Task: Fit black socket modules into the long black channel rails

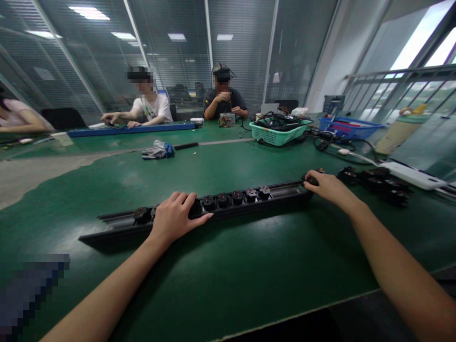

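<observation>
A long black channel-shaped housing (114, 233) lies at a slant across the green table. Several black socket modules (237, 197) sit in a row inside it, with one more module (141, 215) towards its left end. My left hand (174, 216) rests over the housing left of its middle, fingers across the channel and thumb along the near side, gripping it and hiding part of the row. At the housing's right end, my right hand (322, 184) pinches a small dark part (312, 181), whose exact kind is hidden by the fingers.
Loose black modules (383, 184) lie in a pile at right, near a white power strip (413, 175). Further back stand a green basket (278, 135) of cables and a blue basket (352, 127). Gloves (158, 150) lie mid-table. Other people sit along the far side.
</observation>
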Demonstrator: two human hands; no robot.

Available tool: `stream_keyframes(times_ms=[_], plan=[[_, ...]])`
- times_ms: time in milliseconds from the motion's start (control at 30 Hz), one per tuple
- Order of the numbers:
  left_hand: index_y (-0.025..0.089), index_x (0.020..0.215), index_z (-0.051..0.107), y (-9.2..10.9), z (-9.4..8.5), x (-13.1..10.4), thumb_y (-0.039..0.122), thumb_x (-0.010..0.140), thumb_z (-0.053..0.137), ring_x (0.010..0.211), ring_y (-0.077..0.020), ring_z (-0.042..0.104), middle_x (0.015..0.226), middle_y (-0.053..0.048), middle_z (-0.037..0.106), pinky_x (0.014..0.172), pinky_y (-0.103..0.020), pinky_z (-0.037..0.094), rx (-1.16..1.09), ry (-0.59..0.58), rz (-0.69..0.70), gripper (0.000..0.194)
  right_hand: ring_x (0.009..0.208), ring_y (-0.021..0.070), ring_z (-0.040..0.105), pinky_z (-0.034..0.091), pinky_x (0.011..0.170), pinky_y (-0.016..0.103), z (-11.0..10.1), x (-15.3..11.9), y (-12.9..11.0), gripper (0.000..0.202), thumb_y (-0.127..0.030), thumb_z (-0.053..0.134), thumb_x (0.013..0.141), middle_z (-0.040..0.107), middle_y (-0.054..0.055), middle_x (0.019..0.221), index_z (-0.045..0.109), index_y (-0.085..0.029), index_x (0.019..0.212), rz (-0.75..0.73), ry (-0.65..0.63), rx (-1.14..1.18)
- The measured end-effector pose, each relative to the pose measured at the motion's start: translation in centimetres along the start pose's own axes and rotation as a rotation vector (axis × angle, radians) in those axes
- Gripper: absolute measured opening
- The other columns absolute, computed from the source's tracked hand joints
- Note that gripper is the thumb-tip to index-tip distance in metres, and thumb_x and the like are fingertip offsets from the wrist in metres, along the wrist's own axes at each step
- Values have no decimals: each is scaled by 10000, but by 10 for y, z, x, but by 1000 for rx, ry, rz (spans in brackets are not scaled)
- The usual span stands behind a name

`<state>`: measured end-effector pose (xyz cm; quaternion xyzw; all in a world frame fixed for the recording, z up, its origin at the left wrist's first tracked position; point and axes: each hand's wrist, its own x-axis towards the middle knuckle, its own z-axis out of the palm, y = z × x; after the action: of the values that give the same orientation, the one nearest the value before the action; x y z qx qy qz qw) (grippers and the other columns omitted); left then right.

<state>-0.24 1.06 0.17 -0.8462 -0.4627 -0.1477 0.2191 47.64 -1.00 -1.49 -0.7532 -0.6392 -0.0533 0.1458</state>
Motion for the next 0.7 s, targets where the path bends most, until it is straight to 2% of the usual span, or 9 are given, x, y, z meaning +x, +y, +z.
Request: stream_keyframes(times_ms=[233,333,467,567,700], plan=[[175,1104,624,0,0,0,762,861,427,940,-273,605,1000,-122,678,709,-352,443,-6,2,-3,665,865,285,653,448,685,351,1,5,38,364,-484,494,867,701,129,991,636,-217,1069,149,-44,-68],[180,1105,623,0,0,-1,761,861,428,946,-274,602,1005,-122,679,712,-349,440,-7,0,-4,660,859,295,656,453,684,364,8,10,54,377,-491,483,870,700,139,984,633,-218,1082,194,-113,-96],[183,1103,627,-1,0,-1,757,859,438,943,-271,600,995,-120,678,703,-337,433,-20,4,-4,652,871,299,661,461,700,375,18,14,64,369,-468,514,864,696,152,1013,629,-214,1106,242,-201,-106],[174,1105,635,0,0,0,755,858,441,932,-272,600,982,-119,675,696,-338,435,-24,5,-8,660,920,320,658,471,722,392,21,13,65,420,-491,513,882,682,180,1066,599,-191,1163,306,-184,-112],[165,1108,643,1,-2,0,750,855,453,925,-278,600,977,-121,676,699,-348,443,-38,2,-10,666,1018,372,636,476,770,426,23,9,64,587,-557,508,895,646,243,1132,512,-117,1283,442,-90,-121]])
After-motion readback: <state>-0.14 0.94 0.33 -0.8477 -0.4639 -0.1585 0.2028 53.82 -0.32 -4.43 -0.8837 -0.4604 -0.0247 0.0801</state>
